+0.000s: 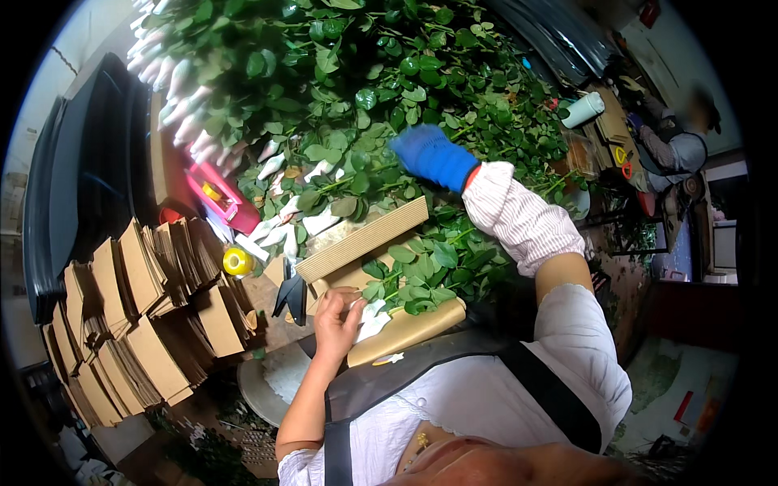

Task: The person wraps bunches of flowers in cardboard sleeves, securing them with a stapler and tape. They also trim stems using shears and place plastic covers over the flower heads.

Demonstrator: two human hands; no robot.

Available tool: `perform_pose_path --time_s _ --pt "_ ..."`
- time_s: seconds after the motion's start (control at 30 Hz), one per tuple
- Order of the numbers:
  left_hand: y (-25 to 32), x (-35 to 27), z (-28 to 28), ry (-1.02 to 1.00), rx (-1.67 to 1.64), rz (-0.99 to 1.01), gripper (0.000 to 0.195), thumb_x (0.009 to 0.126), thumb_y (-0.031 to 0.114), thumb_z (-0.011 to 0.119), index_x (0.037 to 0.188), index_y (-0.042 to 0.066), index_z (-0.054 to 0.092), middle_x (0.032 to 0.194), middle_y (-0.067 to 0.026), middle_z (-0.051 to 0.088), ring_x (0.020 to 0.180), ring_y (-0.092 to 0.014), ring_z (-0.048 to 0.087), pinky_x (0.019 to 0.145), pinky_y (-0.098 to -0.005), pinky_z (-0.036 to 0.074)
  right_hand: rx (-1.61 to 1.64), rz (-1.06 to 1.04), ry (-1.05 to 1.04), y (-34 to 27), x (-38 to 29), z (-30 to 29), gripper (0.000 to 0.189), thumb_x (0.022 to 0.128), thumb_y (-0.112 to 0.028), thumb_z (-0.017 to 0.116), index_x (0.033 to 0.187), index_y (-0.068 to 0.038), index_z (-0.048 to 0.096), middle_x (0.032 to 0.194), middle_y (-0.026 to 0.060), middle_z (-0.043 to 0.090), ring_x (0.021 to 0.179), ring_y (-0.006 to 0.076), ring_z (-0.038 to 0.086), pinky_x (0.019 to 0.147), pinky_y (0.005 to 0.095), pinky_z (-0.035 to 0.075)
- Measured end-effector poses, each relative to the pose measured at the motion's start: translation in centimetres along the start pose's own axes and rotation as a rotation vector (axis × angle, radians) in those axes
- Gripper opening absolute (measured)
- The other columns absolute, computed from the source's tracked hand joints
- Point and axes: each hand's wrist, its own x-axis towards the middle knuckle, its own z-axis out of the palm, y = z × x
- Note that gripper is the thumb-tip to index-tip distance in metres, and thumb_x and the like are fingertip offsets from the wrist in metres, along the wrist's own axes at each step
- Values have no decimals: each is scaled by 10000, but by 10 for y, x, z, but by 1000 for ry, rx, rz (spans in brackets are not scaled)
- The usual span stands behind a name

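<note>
My bare left hand [337,323] rests at the left end of a kraft paper wrapper [408,331], its fingers curled beside a white-sleeved flower head [372,321]. Whether it grips anything is hard to see. Leafy rose stems [419,273] lie across the wrapper, their foliage towards the right. Just beyond stands a corrugated cardboard strip [364,239], tilted up to the right. My right hand [434,158], in a blue knit glove, is blurred over a heap of rose stems [389,79]; its fingertips are hidden. More white-sleeved flower heads [271,166] lie left of it.
Stacked folded cardboard pieces [161,364] stand at the left. Near them are black-handled scissors [292,297], a yellow tape roll [238,261] and a pink plastic basket [223,197]. A pale green cylinder [583,110] lies at the right, near another person [684,146].
</note>
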Motion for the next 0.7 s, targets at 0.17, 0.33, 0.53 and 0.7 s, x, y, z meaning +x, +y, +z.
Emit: perform_pose_path --time_s 0.17,0.33,0.53,0.7 --pt "0 3 -1 -33 24 23 137 835 51 776 929 33 678 1017 -114 697 930 -288 649 784 -366 526 -96 60 225 15 77 25 215 961 -213 568 1117 -154 704 1084 69 716 1041 290 686 866 441 527" --pt "1 5 7 -33 1 18 124 833 64 783 915 33 695 1028 -110 713 939 -279 652 804 -357 524 -39 186 475 29 130 88 261 916 -308 597 1076 -130 703 1027 110 714 997 321 677 862 442 498" --pt "0 2 2 -11 0 9 124 834 52 780 916 39 688 1025 -106 705 937 -281 648 794 -362 524 455 -154 619 86 90 32 262 939 -303 612 1132 -145 690 1030 165 709 955 359 680 846 442 551" --pt "-2 1 1 -13 -21 4 131 838 44 771 932 35 681 1027 -105 701 921 -285 644 789 -362 522 487 34 708 58 29 -1 273 940 -329 633 1138 -160 713 970 128 714 860 326 692 782 415 578"
